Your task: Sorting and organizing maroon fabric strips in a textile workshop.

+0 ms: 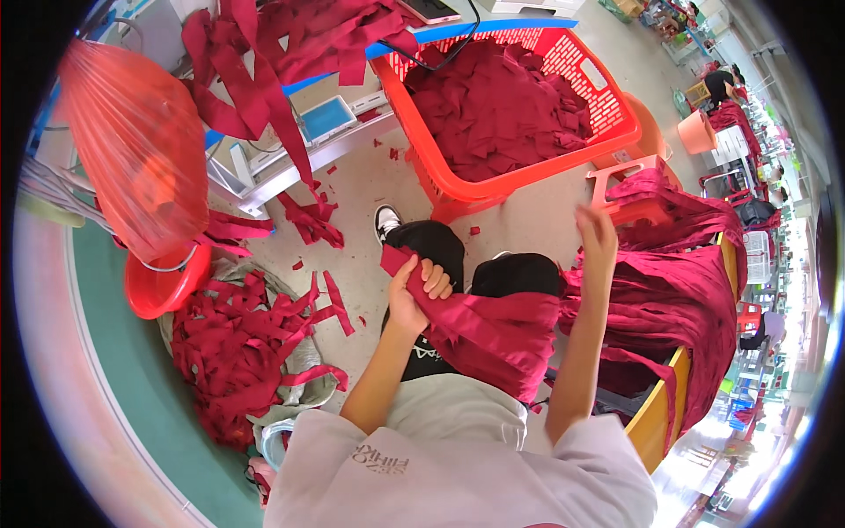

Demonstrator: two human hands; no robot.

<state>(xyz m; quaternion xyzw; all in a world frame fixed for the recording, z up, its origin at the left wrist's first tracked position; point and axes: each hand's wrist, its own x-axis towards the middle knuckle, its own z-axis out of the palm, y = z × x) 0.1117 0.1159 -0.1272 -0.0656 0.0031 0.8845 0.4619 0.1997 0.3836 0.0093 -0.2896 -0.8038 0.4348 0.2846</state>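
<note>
My left hand (421,295) is closed round the narrow end of a bundle of dark red cloth (502,334). The cloth fans out over my lap toward the right, across my black trousers (427,246). My right hand (598,236) is raised, slightly blurred, with its fingers stretched out and nothing visible in them. It is over the floor, just left of a large draped heap of red cloth (669,299). Beyond it stands a red plastic stool (601,187), partly covered by cloth.
A red basket (502,185) full of cut cloth pieces stands ahead. At left, a sack (304,356) overflows with red strips beside a red basin (172,282) and a hanging red plastic bag (132,141). More strips hang off the blue-edged table (317,81). A yellow wooden edge (656,418) supports the right heap.
</note>
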